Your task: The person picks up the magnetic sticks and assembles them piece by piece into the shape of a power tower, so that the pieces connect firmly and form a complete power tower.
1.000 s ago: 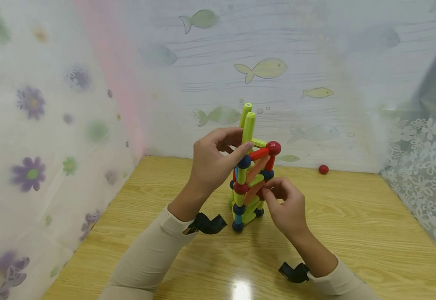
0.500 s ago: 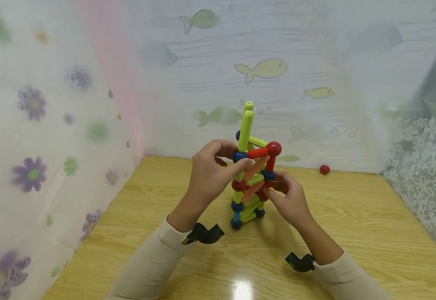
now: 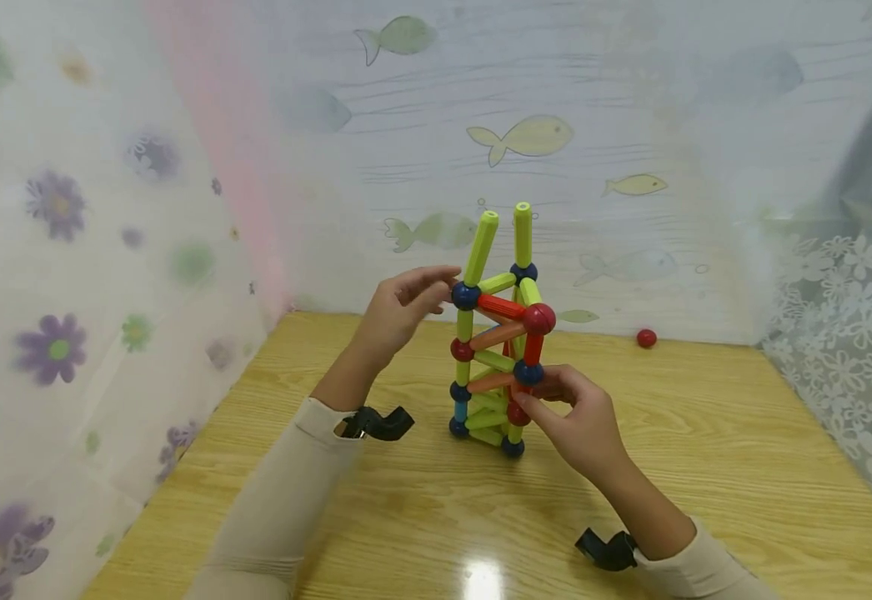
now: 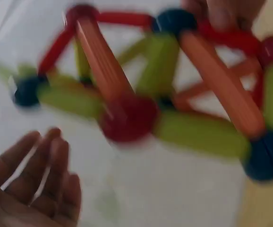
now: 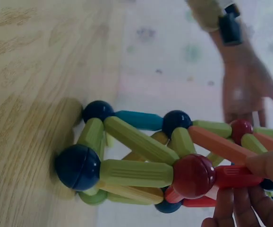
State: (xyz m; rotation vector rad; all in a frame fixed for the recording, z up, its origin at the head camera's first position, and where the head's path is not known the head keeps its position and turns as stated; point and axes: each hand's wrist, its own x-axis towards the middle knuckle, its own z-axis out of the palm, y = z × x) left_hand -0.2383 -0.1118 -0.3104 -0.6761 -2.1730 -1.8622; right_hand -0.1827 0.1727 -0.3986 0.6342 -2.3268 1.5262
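A tower of magnetic rods and balls [image 3: 492, 358] stands upright on the table, with lime, red, orange and blue rods joined by navy and red balls. Two lime rods [image 3: 523, 237] point up from its top. My right hand [image 3: 582, 421] grips a red rod [image 5: 235, 176] low on the tower's right side, thumb on one face and fingers on the other. Beside the upper left navy ball [image 3: 466, 296], my left hand [image 3: 398, 312] is held in the air. In the left wrist view its fingers [image 4: 56, 161] are fairly straight and apart from the blurred tower.
A loose red ball [image 3: 646, 338] lies at the back right of the wooden table [image 3: 706, 433]. Behind rises a pale sheet with printed fish [image 3: 533, 136], and a flowered sheet [image 3: 61, 350] borders the left. Dark wrist mounts [image 3: 383, 423] stick out from both cuffs.
The tower has turned, so its two top rods now stand apart and its right corner faces nearer. My left hand has let go and drawn back left; the right hand keeps its low grip.
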